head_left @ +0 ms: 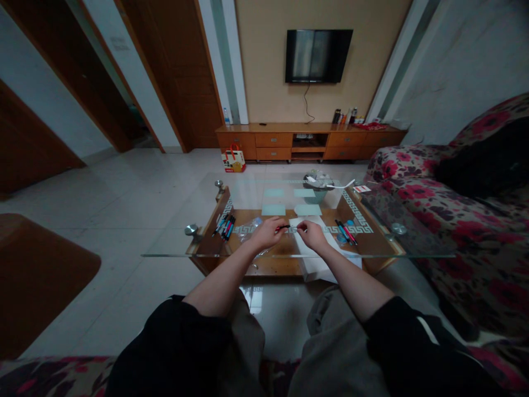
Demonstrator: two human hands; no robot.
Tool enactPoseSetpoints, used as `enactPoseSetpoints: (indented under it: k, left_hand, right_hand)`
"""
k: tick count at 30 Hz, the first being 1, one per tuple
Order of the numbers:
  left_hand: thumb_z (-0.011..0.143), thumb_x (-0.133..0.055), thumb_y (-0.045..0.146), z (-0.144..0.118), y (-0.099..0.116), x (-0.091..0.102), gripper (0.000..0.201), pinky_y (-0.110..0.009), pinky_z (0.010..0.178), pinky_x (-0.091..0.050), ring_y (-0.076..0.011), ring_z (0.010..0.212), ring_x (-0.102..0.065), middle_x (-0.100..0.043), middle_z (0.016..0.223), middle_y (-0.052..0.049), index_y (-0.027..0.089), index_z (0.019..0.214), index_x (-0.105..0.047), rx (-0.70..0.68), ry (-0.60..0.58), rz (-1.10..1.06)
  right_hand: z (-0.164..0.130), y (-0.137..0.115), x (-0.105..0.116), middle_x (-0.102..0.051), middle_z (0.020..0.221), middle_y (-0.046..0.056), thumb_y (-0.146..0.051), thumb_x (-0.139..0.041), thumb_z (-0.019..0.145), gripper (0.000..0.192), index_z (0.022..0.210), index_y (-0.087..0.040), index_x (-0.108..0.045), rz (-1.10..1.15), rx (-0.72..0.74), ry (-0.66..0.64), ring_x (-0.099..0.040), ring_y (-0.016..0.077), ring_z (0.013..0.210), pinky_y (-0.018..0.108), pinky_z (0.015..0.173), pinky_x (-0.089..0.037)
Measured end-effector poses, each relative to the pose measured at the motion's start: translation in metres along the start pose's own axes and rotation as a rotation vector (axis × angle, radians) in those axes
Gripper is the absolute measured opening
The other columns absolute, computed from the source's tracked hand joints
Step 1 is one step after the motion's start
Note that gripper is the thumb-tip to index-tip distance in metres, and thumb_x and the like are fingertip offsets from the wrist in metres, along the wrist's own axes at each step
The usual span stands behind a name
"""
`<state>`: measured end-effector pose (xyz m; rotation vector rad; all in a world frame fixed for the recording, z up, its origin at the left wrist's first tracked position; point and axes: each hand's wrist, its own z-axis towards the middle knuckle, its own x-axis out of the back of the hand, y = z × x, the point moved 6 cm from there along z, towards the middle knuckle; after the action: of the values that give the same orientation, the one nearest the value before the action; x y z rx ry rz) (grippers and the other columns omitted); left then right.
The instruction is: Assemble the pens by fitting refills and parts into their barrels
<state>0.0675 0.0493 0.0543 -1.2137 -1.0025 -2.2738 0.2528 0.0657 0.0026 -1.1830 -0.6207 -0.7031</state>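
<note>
Glass forms the top of the low table (173, 245), over which both hands are held. At about nine o'clock from the hands, a bunch of pens (225, 226) is seen lying on the glass near its left end, and just beside it a crumpled clear plastic wrapper (249, 227) is spread. The left hand (268, 232) is curled, its fingers closed together on the left end of a dark pen with a red part (283, 227), which is held level above the glass. At three o'clock from it, close by, the right hand (312, 234) is raised with thumb and forefinger pinched together beside the pen's right end; whether the tip itself is gripped cannot be told. Under and behind the right hand a white sheet of paper (318, 264) is laid, reaching past the near edge of the glass. At three o'clock from the right hand a second small group of pens (345, 231) is seen. At twelve o'clock, four pale blue cards (273, 209) are set in two rows.
</note>
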Motion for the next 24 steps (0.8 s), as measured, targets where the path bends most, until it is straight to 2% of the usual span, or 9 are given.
enactPoseSetpoints:
  k: [6, 9, 12, 16, 24]
  left_hand:
    - [0.092, -0.055, 0.028, -0.003, -0.011, -0.006, 0.019, -0.029, 0.079, -0.046, -0.0184, 0.084, -0.058, -0.062, 0.088, -0.006, 0.019, 0.099, -0.07, 0.019, 0.008, -0.043]
    - [0.088, -0.056, 0.018, -0.003, -0.021, -0.006, 0.023, -0.029, 0.081, -0.046, -0.0184, 0.087, -0.058, -0.063, 0.091, -0.006, 0.017, 0.107, -0.069, 0.027, 0.047, -0.086]
    - [0.084, -0.053, 0.011, -0.003, -0.029, -0.007, 0.023, -0.028, 0.077, -0.046, -0.0182, 0.084, -0.057, -0.063, 0.09, -0.007, 0.015, 0.1, -0.068, 0.047, 0.041, -0.087]
    - [0.089, -0.051, 0.018, -0.004, -0.034, -0.011, 0.016, -0.028, 0.074, -0.044, -0.0179, 0.077, -0.055, -0.06, 0.077, -0.005, 0.016, 0.085, -0.067, 0.06, -0.003, -0.059]
    - [0.092, -0.051, 0.024, -0.006, -0.035, -0.008, 0.019, -0.028, 0.07, -0.042, -0.0175, 0.075, -0.055, -0.06, 0.078, -0.005, 0.016, 0.084, -0.066, 0.063, -0.023, -0.02]
  right_hand:
    - [0.002, -0.007, 0.008, -0.073, 0.087, 0.004, -0.017, -0.063, 0.083, 0.011, 0.091, -0.017, -0.071, 0.141, -0.021, 0.091, -0.066, 0.0161, 0.076, 0.028, 0.078, -0.05]
    - [0.003, -0.008, 0.007, -0.073, 0.088, 0.005, -0.022, -0.064, 0.082, 0.013, 0.092, -0.016, -0.07, 0.244, -0.029, 0.116, -0.066, 0.0163, 0.075, 0.028, 0.076, -0.052]
    - [0.005, -0.006, 0.003, -0.073, 0.088, 0.006, -0.028, -0.064, 0.082, 0.018, 0.094, -0.016, -0.071, 0.349, -0.036, 0.119, -0.066, 0.0172, 0.075, 0.029, 0.075, -0.053]
    - [0.008, -0.002, -0.003, -0.073, 0.088, 0.006, -0.034, -0.062, 0.085, 0.024, 0.098, -0.017, -0.072, 0.407, -0.039, 0.113, -0.066, 0.0182, 0.077, 0.03, 0.076, -0.054]
    - [0.008, -0.002, -0.005, -0.072, 0.086, 0.006, -0.036, -0.062, 0.083, 0.027, 0.099, -0.016, -0.071, 0.45, -0.019, 0.094, -0.066, 0.0187, 0.076, 0.032, 0.076, -0.054]
